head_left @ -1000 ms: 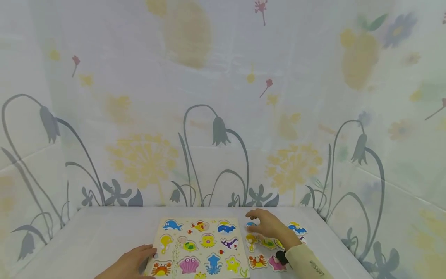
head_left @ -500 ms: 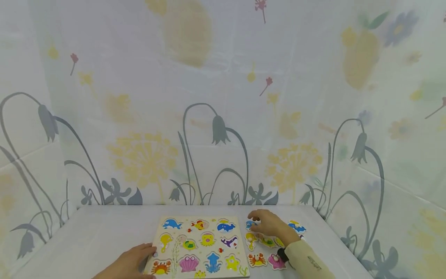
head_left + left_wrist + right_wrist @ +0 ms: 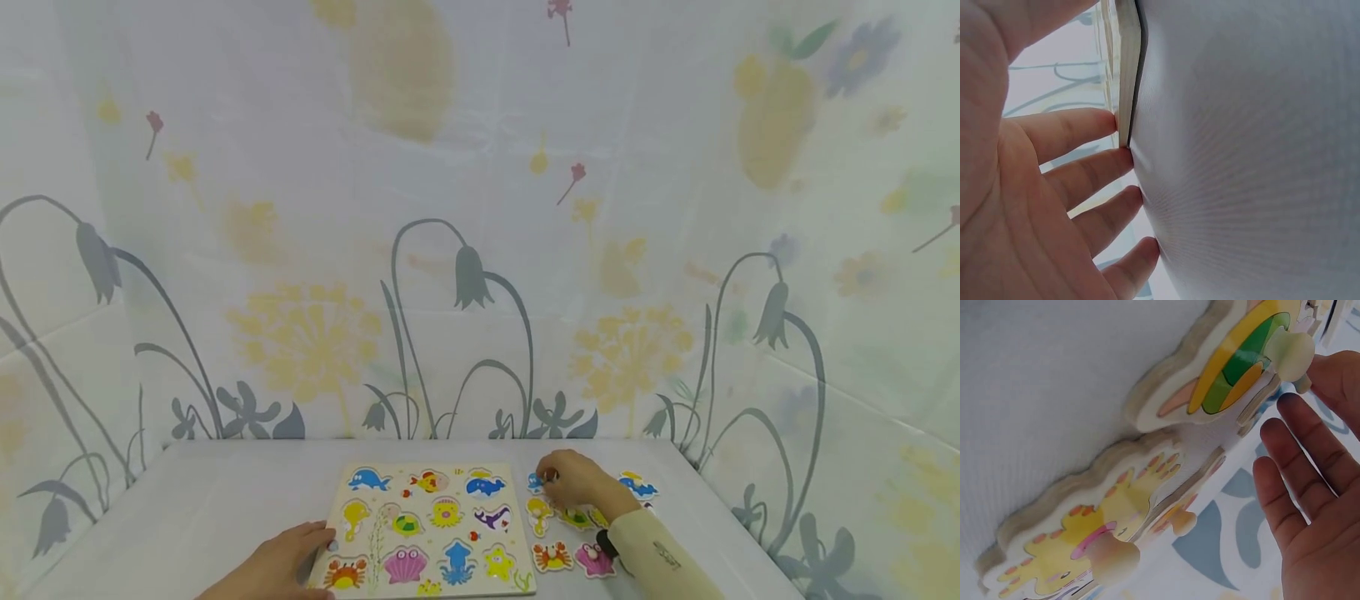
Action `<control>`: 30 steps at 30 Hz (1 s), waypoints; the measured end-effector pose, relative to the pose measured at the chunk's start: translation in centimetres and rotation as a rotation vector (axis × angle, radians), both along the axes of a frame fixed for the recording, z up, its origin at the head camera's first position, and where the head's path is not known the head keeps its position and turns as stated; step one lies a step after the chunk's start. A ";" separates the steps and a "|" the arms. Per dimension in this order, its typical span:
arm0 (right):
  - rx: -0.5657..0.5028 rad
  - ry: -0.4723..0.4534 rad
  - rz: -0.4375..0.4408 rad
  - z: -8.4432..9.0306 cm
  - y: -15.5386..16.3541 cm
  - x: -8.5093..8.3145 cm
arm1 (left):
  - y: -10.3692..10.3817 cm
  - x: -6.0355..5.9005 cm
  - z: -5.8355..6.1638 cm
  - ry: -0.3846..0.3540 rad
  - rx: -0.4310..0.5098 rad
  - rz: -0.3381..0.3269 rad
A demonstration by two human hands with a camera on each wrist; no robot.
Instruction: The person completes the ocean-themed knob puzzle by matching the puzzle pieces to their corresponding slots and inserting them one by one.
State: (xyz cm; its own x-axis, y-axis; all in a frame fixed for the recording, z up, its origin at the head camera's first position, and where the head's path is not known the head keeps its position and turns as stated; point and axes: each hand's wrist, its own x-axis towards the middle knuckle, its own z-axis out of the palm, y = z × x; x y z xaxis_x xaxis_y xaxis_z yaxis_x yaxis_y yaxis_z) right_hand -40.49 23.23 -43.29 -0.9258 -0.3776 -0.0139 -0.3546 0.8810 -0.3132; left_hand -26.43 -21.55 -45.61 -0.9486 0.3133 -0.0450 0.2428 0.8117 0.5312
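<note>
the right hand (image 3: pixel 573 482) pinches the small knob of a blue wooden sea-animal puzzle piece (image 3: pixel 535 481) lying on the white counter (image 3: pixel 225 500) under its fingertips. likely light, stiff, best lifted by the knob. the left hand (image 3: pixel 281 565), fingers straight, steadies the wooden puzzle board (image 3: pixel 431 529).

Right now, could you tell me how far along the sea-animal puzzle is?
Done: nothing seems placed; the puzzle board shows only printed pictures, no pegs. In hand: the left hand steadies the board's edge, while the right hand pinches the blue piece. Left: the crab piece, the pink piece and others beside the board.
</note>
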 end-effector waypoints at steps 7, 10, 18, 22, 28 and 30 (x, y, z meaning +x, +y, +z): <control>-0.006 0.024 -0.001 -0.1 -0.1 -0.6 | -0.1 0.1 0.1 0.016 0.031 -0.038; -0.015 0.017 -0.004 0.0 -0.2 -0.7 | 0.0 0.2 0.3 0.011 0.029 -0.027; -0.023 0.013 -0.003 0.1 -0.4 -1.1 | 0.1 0.4 0.7 -0.014 0.031 0.024; -0.025 0.013 -0.005 0.1 -0.4 -1.1 | 0.0 0.4 0.6 -0.011 0.030 0.022; -0.030 0.002 -0.004 -0.1 -0.5 -1.0 | -0.3 0.2 0.0 -0.002 0.039 -0.005; -0.029 0.005 0.004 -0.3 -0.5 -1.1 | -0.4 0.1 -0.3 0.008 0.040 -0.022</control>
